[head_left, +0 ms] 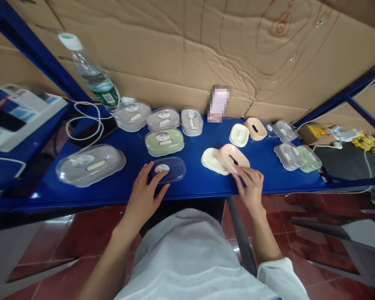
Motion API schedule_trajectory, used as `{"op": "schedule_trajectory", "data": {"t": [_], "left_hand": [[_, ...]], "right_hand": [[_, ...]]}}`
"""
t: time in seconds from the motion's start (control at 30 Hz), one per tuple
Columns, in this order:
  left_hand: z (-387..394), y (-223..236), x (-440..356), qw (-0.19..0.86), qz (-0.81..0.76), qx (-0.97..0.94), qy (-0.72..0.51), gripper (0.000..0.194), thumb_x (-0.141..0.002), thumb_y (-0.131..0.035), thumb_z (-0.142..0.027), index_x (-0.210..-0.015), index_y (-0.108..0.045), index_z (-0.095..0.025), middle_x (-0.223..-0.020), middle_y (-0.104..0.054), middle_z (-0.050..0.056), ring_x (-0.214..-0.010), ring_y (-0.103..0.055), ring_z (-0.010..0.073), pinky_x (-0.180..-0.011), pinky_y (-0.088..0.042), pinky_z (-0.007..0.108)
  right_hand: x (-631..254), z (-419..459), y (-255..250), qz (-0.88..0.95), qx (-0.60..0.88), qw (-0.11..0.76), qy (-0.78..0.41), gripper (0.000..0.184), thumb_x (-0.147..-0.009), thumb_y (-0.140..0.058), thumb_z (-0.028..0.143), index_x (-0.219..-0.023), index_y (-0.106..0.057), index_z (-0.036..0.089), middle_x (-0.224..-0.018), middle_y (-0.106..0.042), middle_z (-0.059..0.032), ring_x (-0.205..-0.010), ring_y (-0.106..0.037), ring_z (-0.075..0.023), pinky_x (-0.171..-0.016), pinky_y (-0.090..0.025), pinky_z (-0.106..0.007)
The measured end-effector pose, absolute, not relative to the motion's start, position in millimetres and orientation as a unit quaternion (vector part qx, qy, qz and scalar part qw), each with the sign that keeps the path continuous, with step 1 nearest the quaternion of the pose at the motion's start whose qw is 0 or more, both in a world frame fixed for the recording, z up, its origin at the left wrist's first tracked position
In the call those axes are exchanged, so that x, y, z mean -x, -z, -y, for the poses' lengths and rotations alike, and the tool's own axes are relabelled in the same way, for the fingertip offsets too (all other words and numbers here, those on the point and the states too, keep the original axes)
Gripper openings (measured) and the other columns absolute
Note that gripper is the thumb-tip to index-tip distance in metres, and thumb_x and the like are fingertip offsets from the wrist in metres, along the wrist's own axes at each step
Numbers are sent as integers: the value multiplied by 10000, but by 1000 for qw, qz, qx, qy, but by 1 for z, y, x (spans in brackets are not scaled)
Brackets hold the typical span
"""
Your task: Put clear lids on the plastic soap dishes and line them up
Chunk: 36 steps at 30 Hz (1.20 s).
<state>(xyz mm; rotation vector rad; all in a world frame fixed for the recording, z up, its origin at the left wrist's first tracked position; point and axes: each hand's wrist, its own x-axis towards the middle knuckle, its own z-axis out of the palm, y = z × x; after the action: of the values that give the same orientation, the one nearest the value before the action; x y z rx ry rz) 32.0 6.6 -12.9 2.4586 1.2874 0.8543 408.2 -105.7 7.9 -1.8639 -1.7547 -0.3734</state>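
My left hand (146,185) curls around the left end of a clear oval plastic lid (176,168) with a round label. Its fingers lie over the lid and its thumb is at the near edge. My right hand (251,185) pinches the near edge of a peach oval tray (240,157) with a dark slot. This tray overlaps a cream scalloped base (211,160) to its left. Behind them are a small cream piece (239,134) and another peach slotted tray (258,130).
Lidded boxes, one green (165,148) and one large and grey (78,175), stand at left with several others. A water bottle (96,83) and white cable (68,125) are behind. More boxes (289,156) sit at right. A blurred pink object (218,104) leans on the cardboard.
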Motion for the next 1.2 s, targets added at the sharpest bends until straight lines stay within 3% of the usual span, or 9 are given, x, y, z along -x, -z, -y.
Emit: {"op": "schedule_trajectory", "data": {"t": [0.1,0.2,0.27,0.37,0.57,0.77,0.93,1.2], "left_hand": [[-5,13,-29,129,-432,-842,-296,400,-1070,-593,-351,-1461,-595,-268,-1721,-377,165,-1609,-372,434,-1247,-423,684],[-3,13,-28,137,-425,-836,-320,404,-1073,-597,-341,-1473,-583,-284,-1705,-415,146,-1604,-396,401,-1254,-436,659],[-2,11,-30,147,-425,-825,-342,416,-1073,-600,-325,-1487,-571,-295,-1685,-454,133,-1596,-419,375,-1262,-443,634],[-1,4,-35,159,-425,-807,-377,419,-1076,-597,-298,-1493,-563,-319,-1659,-500,104,-1586,-443,342,-1272,-445,608],[-5,-17,-58,141,-383,-794,-450,380,-1070,-609,-267,-1447,-603,-308,-1624,-543,93,-1564,-478,312,-1279,-447,556],[-17,-22,-78,136,-353,-789,-484,351,-1060,-634,-260,-1411,-642,-262,-1592,-574,124,-1545,-501,300,-1272,-453,512],[-23,-12,-82,146,-337,-794,-484,366,-1061,-629,-257,-1427,-644,-263,-1596,-566,131,-1551,-493,296,-1271,-452,502],[-24,-4,-83,149,-347,-802,-463,355,-1064,-627,-278,-1418,-650,-268,-1575,-572,130,-1555,-482,306,-1270,-452,516]], "right_hand": [[-386,91,-12,690,663,277,84,311,-1099,-566,293,-1364,-728,301,-1342,-752,-84,-1284,-674,-276,-1116,-424,-493],[-385,79,-12,699,655,284,45,293,-1094,-585,336,-1345,-731,298,-1481,-690,-82,-1487,-544,-330,-1214,-389,-584],[-386,76,-13,717,632,296,-4,321,-1098,-575,340,-1391,-697,293,-1498,-681,-80,-1535,-503,-315,-1247,-409,-592],[-378,73,-17,751,585,301,-55,385,-1111,-522,266,-1480,-628,280,-1498,-682,-76,-1533,-516,-258,-1275,-439,-540],[-354,59,-24,795,543,265,-55,387,-1112,-517,258,-1487,-613,272,-1512,-669,-74,-1561,-480,-242,-1329,-369,-571],[-337,46,-18,825,507,250,9,326,-1095,-567,251,-1402,-674,231,-1437,-715,-107,-1483,-563,-260,-1287,-427,-551],[-328,44,-17,831,509,222,39,293,-1083,-581,199,-1336,-713,259,-1456,-713,-90,-1476,-569,-268,-1286,-371,-566],[-323,44,-9,818,504,276,11,255,-1082,-593,198,-1287,-733,257,-1520,-668,-94,-1526,-524,-283,-1302,-355,-583]]}}
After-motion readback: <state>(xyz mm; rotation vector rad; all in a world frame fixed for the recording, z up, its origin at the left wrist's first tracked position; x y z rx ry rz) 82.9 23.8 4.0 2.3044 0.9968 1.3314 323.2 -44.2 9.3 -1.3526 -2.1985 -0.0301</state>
